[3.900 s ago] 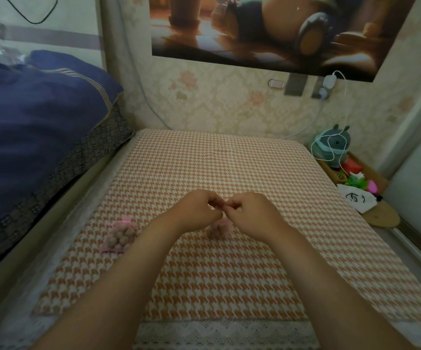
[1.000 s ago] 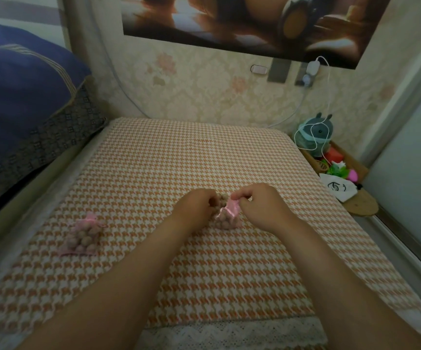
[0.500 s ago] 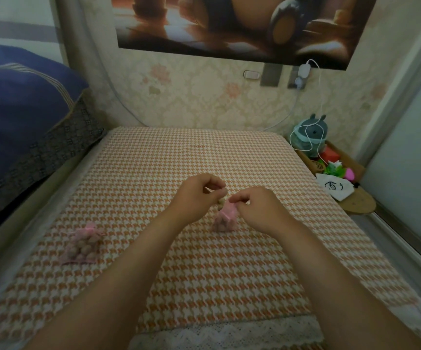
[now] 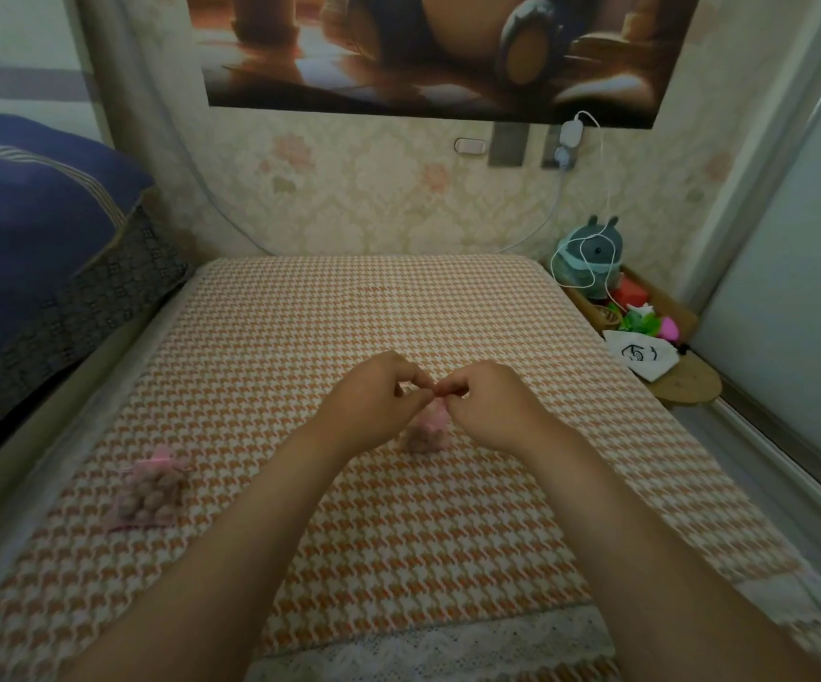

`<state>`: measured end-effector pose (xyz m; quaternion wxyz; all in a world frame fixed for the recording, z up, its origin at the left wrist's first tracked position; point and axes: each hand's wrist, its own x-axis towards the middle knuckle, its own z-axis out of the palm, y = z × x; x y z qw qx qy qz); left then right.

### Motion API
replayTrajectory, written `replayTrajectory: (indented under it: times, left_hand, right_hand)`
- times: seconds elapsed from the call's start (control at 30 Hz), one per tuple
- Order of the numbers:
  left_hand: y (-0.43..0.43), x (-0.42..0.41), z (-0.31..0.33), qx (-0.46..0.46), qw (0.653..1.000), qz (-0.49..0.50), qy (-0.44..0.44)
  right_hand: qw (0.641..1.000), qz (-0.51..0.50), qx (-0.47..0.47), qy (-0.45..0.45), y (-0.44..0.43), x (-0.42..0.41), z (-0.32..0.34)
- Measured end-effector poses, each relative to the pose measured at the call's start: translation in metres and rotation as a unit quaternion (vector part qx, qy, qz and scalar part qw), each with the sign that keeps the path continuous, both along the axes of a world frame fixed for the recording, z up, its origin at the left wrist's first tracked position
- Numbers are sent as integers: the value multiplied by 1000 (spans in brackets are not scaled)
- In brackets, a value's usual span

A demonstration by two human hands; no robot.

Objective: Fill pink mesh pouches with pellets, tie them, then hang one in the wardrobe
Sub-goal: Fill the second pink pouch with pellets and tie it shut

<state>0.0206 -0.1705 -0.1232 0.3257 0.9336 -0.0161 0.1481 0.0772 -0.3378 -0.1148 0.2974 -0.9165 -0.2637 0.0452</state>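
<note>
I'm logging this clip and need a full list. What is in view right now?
left pouch: one, pink mesh with brown pellets, lying on the cloth's left side
middle pouch: one, pink mesh with pellets, on the cloth under the hands
cloth: one, orange and white houndstooth, spread in front
bedding: one pile, dark blue, far left
poster: one, brown tones, on the wall
charger: one, white with cable, at the wall
plush toy: one, grey-green, right of the cloth
drawstring bag: one, white with black drawing, right side
left hand: one, bare, pinching the middle pouch's top
right hand: one, bare, pinching the same top
</note>
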Motion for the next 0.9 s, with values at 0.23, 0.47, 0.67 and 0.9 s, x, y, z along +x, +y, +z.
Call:
replayTrajectory:
  times: [0.23, 0.47, 0.67, 0.9]
  left_hand:
    - [-7, -7, 2, 90, 994, 38, 57]
    - [8, -13, 10, 9, 996, 62, 60]
    - [27, -28, 16, 16, 995, 72, 64]
    - [39, -43, 21, 35, 994, 49, 87]
  right_hand:
    - [1000, 9, 9, 6, 3, 1, 1]
    - [999, 38, 8, 9, 10, -5, 6]
    - [995, 97, -25, 5, 22, -19, 8]
    - [983, 135, -97, -73, 38, -23, 9]
